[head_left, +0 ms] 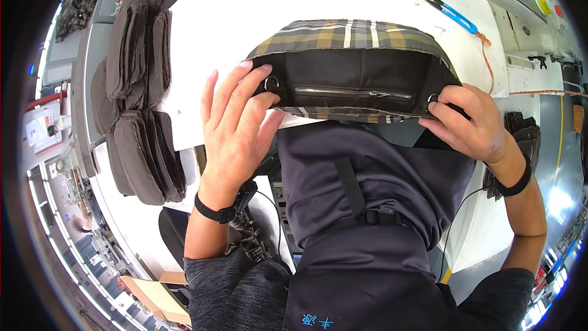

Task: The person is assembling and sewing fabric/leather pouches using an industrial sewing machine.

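Note:
A plaid fabric bag (334,35) in olive, black and white lies at the table's near edge, its mouth held wide. Inside shows a black lining (318,68) with a silver zipper (343,92) across it. At the mouth's left end, my left hand (236,113) grips the rim beside a metal ring (271,84), some fingers lifted. My right hand (474,119) pinches the opposite end with curled fingers, close to a second metal ring (432,98). The bag's underside is hidden.
Blue-handled thread snips (456,17) with an orange cord lie at the far right of the white table (226,0). Stacks of dark fabric pieces (144,153) line the left side. More dark pieces (523,135) hang beyond my right wrist. An open cardboard box (153,300) stands lower left.

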A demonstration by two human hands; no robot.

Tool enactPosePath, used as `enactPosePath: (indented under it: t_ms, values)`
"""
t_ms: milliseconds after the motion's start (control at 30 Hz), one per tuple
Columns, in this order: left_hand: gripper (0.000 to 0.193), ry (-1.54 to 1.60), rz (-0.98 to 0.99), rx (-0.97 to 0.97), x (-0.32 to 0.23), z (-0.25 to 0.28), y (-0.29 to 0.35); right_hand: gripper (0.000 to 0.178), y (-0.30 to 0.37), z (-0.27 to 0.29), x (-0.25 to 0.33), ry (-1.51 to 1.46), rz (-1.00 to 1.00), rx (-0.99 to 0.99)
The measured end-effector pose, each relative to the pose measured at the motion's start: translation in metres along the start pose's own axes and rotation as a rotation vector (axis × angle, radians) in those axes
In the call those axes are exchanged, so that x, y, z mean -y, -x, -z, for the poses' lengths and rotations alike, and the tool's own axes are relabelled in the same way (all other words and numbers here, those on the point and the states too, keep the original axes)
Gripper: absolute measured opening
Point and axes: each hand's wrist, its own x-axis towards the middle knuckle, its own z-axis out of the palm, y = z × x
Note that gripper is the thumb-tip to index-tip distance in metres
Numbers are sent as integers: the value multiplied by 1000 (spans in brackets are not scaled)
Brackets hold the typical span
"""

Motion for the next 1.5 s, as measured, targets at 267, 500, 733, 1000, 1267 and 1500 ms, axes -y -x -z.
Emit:
enactPosePath:
  t_ms: [267, 500, 733, 1000, 1267, 1500]
  values:
    - [37, 26, 10, -7, -5, -3, -4, 43, 3, 3, 1, 20, -20, 14]
    - [37, -24, -2, 9, -5, 9, -7, 42, 4, -8, -1, -13, -3, -35]
    - [34, 131, -140, 127, -32, 35, -35, 37, 7, -5, 0, -14, -36, 0]
    - [15, 678, -272, 378, -46, -26, -117, 30, -17, 10, 15, -88, -90, 181]
    - [33, 569, -189, 395, -58, -60, -123, 23, -15, 16, 22, -76, -98, 305]
    - [34, 491, -128, 508, -64, -57, -131, 27, -17, 20, 26, -16, -49, 362]
